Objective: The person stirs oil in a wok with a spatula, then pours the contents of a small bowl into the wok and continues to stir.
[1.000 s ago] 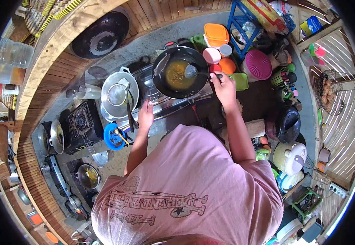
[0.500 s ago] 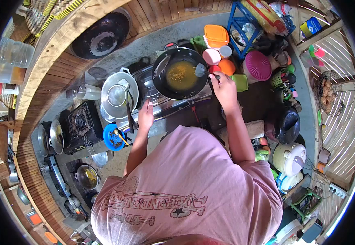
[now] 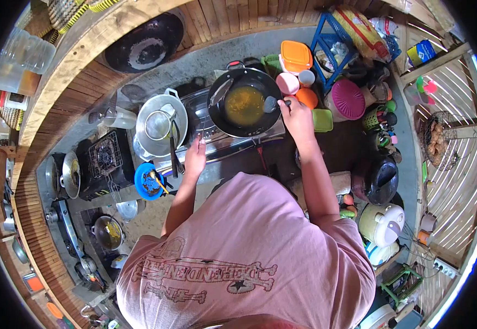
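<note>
A black wok stands on the metal stove, with yellowish oil and small golden bits in it. My right hand is closed around the handle of a spatula at the wok's right rim. The spatula's grey head reaches inside over the oil. At the stove's front edge is my left hand, its fingers stretched out and holding nothing. Left of it sits a metal pot with a strainer and dark-handled utensils on top.
A blue bowl with dark residue and a yellow-handled utensil stands left of my left arm. Lidded containers, including an orange-lidded tub and a pink-lidded bucket, crowd the right. Another burner is at the left.
The view has shifted slightly, so the wok appears a little lower and to the right. Both hands keep about the same places, the right still on the spatula.
</note>
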Demonstrator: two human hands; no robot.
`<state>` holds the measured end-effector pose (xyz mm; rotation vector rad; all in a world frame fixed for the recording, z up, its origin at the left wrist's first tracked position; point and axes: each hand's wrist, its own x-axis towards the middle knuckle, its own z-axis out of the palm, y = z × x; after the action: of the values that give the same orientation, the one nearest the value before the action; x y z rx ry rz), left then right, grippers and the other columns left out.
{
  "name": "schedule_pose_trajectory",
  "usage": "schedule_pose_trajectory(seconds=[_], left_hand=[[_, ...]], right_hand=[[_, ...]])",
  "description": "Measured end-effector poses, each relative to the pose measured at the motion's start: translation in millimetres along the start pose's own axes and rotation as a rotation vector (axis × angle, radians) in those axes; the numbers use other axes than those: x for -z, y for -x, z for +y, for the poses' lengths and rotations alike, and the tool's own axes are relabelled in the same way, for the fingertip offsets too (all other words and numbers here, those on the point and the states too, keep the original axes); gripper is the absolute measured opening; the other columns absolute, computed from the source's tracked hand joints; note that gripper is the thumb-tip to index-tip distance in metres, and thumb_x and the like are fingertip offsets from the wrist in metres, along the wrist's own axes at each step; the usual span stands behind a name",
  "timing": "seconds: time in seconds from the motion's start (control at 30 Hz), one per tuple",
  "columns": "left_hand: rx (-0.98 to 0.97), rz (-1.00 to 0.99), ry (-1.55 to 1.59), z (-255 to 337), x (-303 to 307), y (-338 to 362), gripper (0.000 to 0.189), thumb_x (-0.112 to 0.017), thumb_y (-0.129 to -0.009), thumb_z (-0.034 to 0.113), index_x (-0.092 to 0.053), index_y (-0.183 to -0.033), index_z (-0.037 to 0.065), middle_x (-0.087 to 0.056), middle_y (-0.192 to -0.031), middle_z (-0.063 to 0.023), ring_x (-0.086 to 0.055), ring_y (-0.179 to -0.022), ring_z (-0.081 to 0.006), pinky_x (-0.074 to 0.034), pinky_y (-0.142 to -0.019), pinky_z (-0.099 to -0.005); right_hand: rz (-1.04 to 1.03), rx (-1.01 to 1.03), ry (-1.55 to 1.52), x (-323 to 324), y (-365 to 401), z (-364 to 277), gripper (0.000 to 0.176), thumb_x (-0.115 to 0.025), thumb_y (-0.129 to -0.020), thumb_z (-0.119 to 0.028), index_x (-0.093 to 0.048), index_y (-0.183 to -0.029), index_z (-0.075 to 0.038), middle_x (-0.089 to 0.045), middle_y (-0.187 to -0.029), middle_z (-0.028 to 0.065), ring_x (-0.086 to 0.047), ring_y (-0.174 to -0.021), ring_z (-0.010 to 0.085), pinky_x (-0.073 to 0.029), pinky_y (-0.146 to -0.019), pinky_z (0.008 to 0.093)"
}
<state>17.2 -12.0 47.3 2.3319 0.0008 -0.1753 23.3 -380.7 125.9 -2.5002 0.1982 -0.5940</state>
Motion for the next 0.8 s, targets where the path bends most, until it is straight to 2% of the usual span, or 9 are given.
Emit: schedule_pose_trajectory(seconds=[0.07, 0.1, 0.13, 0.23, 0.27, 0.33, 0.37, 0.53, 0.8], left_hand=[[0.005, -0.004, 0.003, -12.0, -3.7, -1.5, 0.052, -0.044, -0.109, 0.042, -0.058, -0.141, 0.004, -0.069, -0.11, -0.03, -0.066, -0.107, -0.0463, -0.051, -0.091, -0.0474], [0.015, -0.016, -0.001, -16.8, -5.1, -3.0, 0.051, -0.044, -0.109, 0.043, -0.057, -0.143, 0.007, -0.068, -0.117, -0.0292, -0.065, -0.113, -0.0449, -0.049, -0.096, -0.0457], [0.019, -0.003, 0.01, -14.9, -3.4, -3.4, 0.051, -0.044, -0.109, 0.043, -0.057, -0.143, 0.007, -0.068, -0.117, -0.0292, -0.065, -0.113, -0.0449, -0.049, -0.096, -0.0457], [0.099, -0.059, -0.015, -0.1, 6.4, 0.0, 0.052, -0.043, -0.109, 0.043, -0.058, -0.141, 0.005, -0.067, -0.121, -0.0286, -0.064, -0.116, -0.0455, -0.049, -0.098, -0.0453], [0.113, -0.05, -0.002, -5.1, 4.0, 0.1, 0.052, -0.043, -0.109, 0.043, -0.058, -0.141, 0.005, -0.067, -0.121, -0.0286, -0.064, -0.116, -0.0455, -0.049, -0.098, -0.0453], [-0.033, 0.053, 0.001, -9.4, 1.0, -2.4, 0.05, -0.045, -0.108, 0.043, -0.059, -0.138, 0.005, -0.07, -0.101, -0.0307, -0.066, -0.099, -0.0509, -0.052, -0.086, -0.0544], [-0.038, 0.061, 0.016, -11.1, -0.2, -2.7, 0.048, -0.047, -0.107, 0.041, -0.06, -0.137, 0.006, -0.069, -0.099, -0.0311, -0.066, -0.097, -0.0513, -0.051, -0.084, -0.0564], [-0.024, 0.05, -0.03, -3.3, 0.3, -3.6, 0.043, -0.048, -0.106, 0.036, -0.06, -0.136, 0.009, -0.069, -0.096, -0.0321, -0.066, -0.095, -0.0522, -0.049, -0.084, -0.0607], [0.016, 0.034, -0.018, -5.5, -8.3, -3.5, 0.046, -0.047, -0.107, 0.038, -0.058, -0.139, 0.007, -0.069, -0.102, -0.0313, -0.066, -0.1, -0.0506, -0.051, -0.087, -0.0575]], right_hand=[[0.054, -0.06, -0.135, -16.0, 2.4, 12.9, 0.026, -0.071, -0.096, -0.028, -0.073, -0.103, -0.004, -0.073, -0.083, 0.0221, -0.071, -0.078, 0.0415, -0.058, -0.071, 0.0486], [0.01, -0.102, -0.221, -22.8, 4.4, 20.7, 0.028, -0.072, -0.097, -0.028, -0.072, -0.106, -0.001, -0.074, -0.084, 0.0214, -0.074, -0.079, 0.0373, -0.059, -0.072, 0.0439], [0.005, -0.086, -0.219, -25.1, 7.4, 22.3, 0.028, -0.072, -0.097, -0.028, -0.072, -0.106, -0.001, -0.074, -0.084, 0.0214, -0.074, -0.079, 0.0373, -0.059, -0.072, 0.0439], [0.05, -0.229, -0.47, -23.7, 16.8, 20.8, 0.031, -0.072, -0.098, -0.028, -0.072, -0.109, 0.001, -0.077, -0.087, 0.0177, -0.078, -0.082, 0.0239, -0.058, -0.073, 0.0338], [0.034, -0.216, -0.466, -20.6, 21.1, 19.8, 0.031, -0.072, -0.098, -0.028, -0.072, -0.109, 0.001, -0.077, -0.087, 0.0177, -0.078, -0.082, 0.0239, -0.058, -0.073, 0.0338], [0.061, -0.233, -0.501, -6.1, 21.8, 6.8, 0.03, -0.073, -0.098, -0.026, -0.072, -0.111, 0.002, -0.077, -0.089, 0.0182, -0.077, -0.08, 0.0253, -0.058, -0.075, 0.0339], [0.084, -0.191, -0.492, -8.8, 23.2, 11.9, 0.03, -0.073, -0.097, -0.025, -0.073, -0.111, 0.001, -0.076, -0.09, 0.019, -0.074, -0.077, 0.0277, -0.057, -0.073, 0.0354], [0.074, -0.107, -0.358, 2.9, 26.0, 9.8, 0.028, -0.074, -0.096, -0.025, -0.074, -0.11, -0.001, -0.075, -0.095, 0.022, -0.07, -0.074, 0.0316, -0.055, -0.071, 0.0393], [0.012, -0.102, -0.161, 19.8, 25.0, -2.4, 0.025, -0.068, -0.099, -0.022, -0.073, -0.107, 0.0, -0.074, -0.101, 0.0225, -0.071, -0.092, 0.0406, -0.056, -0.083, 0.0462]])
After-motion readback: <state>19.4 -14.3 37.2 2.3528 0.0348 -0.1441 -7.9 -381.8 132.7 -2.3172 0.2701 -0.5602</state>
